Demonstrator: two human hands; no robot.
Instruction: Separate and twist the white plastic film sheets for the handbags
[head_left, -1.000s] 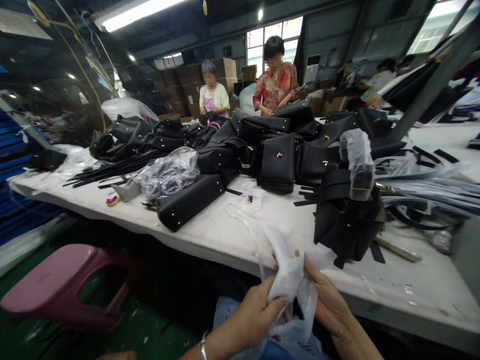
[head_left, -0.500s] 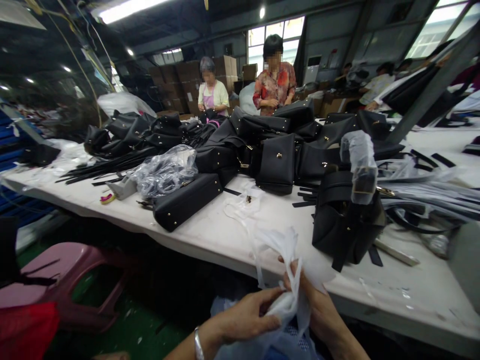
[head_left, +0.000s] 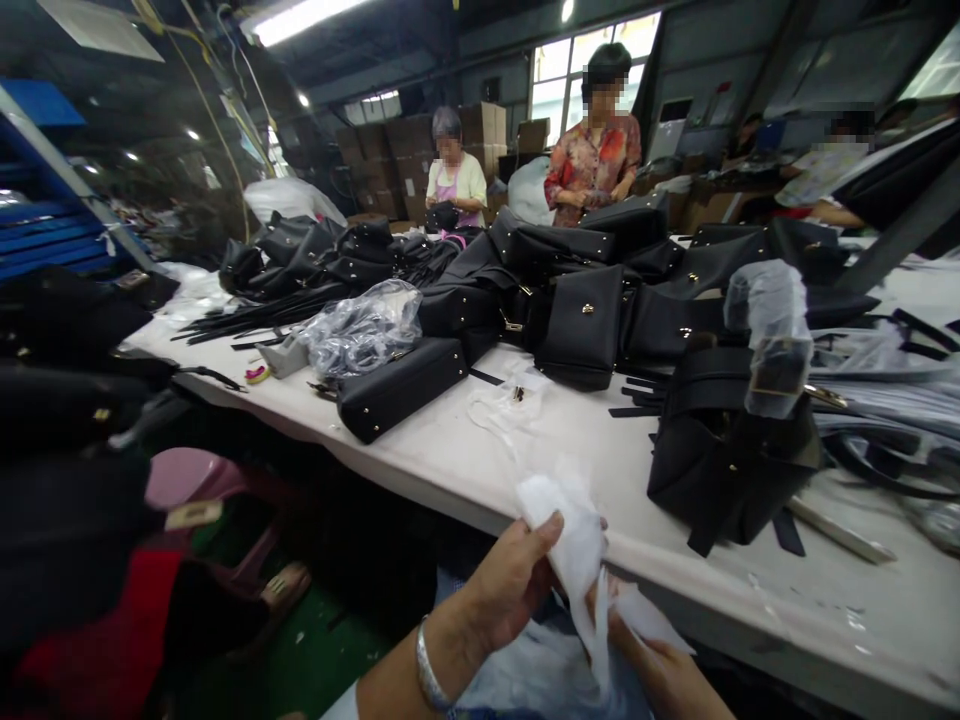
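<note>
Two hands share one thin white sheet, creased and partly see-through, which hangs over the person's lap at the near edge of the tabletop. Whether it is plastic film or tissue, I cannot tell. The left hand has its grip pinching the upper part, thumb laid flat across it. The right hand touches the lower folds, but its fingertips are largely hidden, so how its grip stands cannot be told. Tearing looks the likeliest trouble: a hard pull between the hands could split such flimsy stuff along a crease. A loose lower hold might also let the folds slip into the lap and bunch there.

Near the sheet, small gold-coloured fittings lie on a scrap of thin white plastic; a trailing end catching that scrap could scatter them. To the right, the black handbag with its plastic-wrapped handle sits close enough for a swinging elbow to knock it. Beneath its front, a metal bar could scratch the leather-like surface if the bag were dragged.

Farther off, the black bag lying on its side rests near the table's front edge, where a bump from passing bags, blurred at left, might tip it off.
</note>
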